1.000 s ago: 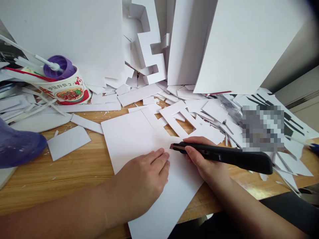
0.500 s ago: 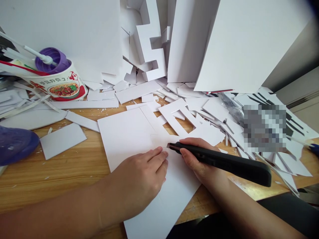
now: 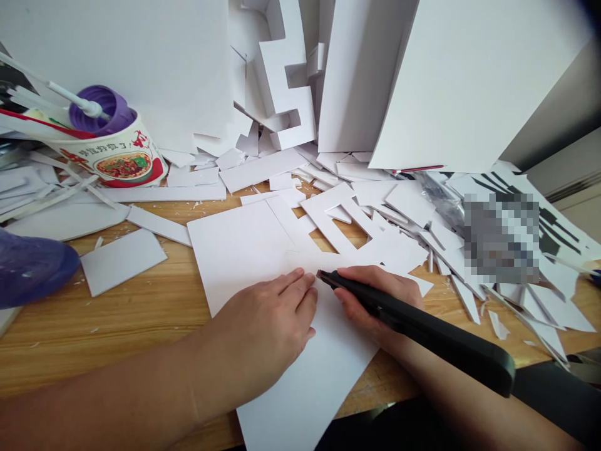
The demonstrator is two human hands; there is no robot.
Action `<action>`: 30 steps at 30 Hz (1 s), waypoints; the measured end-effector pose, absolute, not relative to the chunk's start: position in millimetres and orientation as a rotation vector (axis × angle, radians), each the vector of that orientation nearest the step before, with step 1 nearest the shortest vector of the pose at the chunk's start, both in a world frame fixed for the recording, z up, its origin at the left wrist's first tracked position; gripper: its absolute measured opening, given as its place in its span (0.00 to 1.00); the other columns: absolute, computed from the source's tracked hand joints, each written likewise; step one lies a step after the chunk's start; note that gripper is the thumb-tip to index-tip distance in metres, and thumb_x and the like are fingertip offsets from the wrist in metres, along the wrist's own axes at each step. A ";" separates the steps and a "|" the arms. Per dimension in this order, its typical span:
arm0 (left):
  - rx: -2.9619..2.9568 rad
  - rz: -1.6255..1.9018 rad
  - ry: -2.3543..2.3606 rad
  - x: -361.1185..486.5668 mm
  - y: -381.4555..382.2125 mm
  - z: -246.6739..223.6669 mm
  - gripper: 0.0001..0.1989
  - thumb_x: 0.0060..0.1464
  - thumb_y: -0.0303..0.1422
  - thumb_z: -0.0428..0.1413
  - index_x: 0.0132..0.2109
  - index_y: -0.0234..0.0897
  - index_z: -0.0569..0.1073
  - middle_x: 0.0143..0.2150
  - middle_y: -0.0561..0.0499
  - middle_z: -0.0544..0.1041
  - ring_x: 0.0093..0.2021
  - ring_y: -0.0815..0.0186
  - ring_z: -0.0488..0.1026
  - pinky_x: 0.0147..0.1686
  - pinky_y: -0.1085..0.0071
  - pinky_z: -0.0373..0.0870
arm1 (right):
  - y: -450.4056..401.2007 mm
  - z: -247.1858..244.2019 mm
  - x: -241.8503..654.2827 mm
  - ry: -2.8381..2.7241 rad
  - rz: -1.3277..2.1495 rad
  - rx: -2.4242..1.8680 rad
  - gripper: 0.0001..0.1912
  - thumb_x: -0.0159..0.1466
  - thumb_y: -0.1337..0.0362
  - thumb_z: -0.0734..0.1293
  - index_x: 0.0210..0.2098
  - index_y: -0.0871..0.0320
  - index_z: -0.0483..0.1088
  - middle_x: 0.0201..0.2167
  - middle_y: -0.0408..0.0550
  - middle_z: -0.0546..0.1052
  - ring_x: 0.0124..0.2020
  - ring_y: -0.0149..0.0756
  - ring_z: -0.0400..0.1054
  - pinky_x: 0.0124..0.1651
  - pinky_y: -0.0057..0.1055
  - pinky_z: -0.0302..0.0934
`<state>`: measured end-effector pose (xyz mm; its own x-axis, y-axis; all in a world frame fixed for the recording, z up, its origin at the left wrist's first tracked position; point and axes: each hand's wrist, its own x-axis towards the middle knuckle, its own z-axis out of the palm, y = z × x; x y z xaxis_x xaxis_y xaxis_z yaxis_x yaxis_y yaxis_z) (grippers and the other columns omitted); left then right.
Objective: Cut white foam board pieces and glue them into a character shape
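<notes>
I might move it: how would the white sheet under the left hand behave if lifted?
The white sheet is probably light, as it looks thin. It seems fairly stiff, lying flat with straight edges. It might bend along the thin lines beyond the left hand, if they are cuts.

Matt plastic-looking cutter (image 3: 427,327), smooth paper-like sheet (image 3: 323,363), faintly glossy wooden tabletop (image 3: 141,313).

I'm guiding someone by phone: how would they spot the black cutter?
On the wooden table, a large white sheet lies under the left hand. Beside it, the right hand grips the cutter, tip toward the left. Its long black body sets it apart from the white scraps beyond.
</notes>
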<state>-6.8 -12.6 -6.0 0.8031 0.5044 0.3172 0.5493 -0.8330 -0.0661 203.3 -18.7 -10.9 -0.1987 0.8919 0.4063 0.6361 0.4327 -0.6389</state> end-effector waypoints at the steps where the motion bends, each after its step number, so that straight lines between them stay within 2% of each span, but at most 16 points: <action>1: -2.838 -0.423 -0.827 -7.0 -12.4 -6.3 0.18 0.63 0.32 0.49 0.52 0.23 0.75 0.54 0.33 0.76 0.54 0.51 0.74 0.52 0.60 0.73 | -18.7 -11.0 204.1 -1.946 0.419 -1.278 0.09 0.59 0.65 0.69 0.41 0.51 0.71 0.29 0.42 0.80 0.26 0.33 0.74 0.29 0.28 0.69; 9: -2.853 -0.342 -0.804 -8.5 -13.0 -6.8 0.21 0.59 0.37 0.55 0.52 0.22 0.74 0.55 0.29 0.74 0.55 0.48 0.72 0.51 0.58 0.72 | -23.3 -10.5 207.0 -1.990 0.404 -1.273 0.10 0.60 0.65 0.68 0.42 0.50 0.70 0.31 0.43 0.80 0.27 0.34 0.75 0.31 0.31 0.70; 18: -2.830 -0.327 -0.800 -6.5 -11.5 -6.3 0.25 0.56 0.39 0.59 0.53 0.21 0.73 0.54 0.29 0.75 0.54 0.48 0.73 0.50 0.59 0.74 | -29.2 -5.8 207.7 -1.985 0.376 -1.277 0.08 0.60 0.66 0.68 0.40 0.52 0.70 0.28 0.40 0.79 0.23 0.31 0.72 0.28 0.27 0.68; 26: -2.837 -0.346 -0.804 -6.3 -13.4 -8.6 0.24 0.60 0.38 0.55 0.55 0.19 0.72 0.56 0.29 0.73 0.55 0.48 0.73 0.51 0.57 0.73 | -35.9 -4.7 209.8 -1.975 0.375 -1.305 0.09 0.60 0.66 0.68 0.40 0.51 0.70 0.28 0.42 0.80 0.25 0.34 0.74 0.28 0.30 0.69; 30: -2.859 -0.350 -0.825 -7.6 -14.2 -11.3 0.24 0.62 0.38 0.52 0.56 0.21 0.72 0.56 0.30 0.73 0.56 0.48 0.72 0.52 0.57 0.72 | -38.5 -5.5 209.8 -1.972 0.362 -1.308 0.09 0.60 0.67 0.68 0.40 0.51 0.70 0.28 0.42 0.79 0.24 0.33 0.74 0.28 0.29 0.69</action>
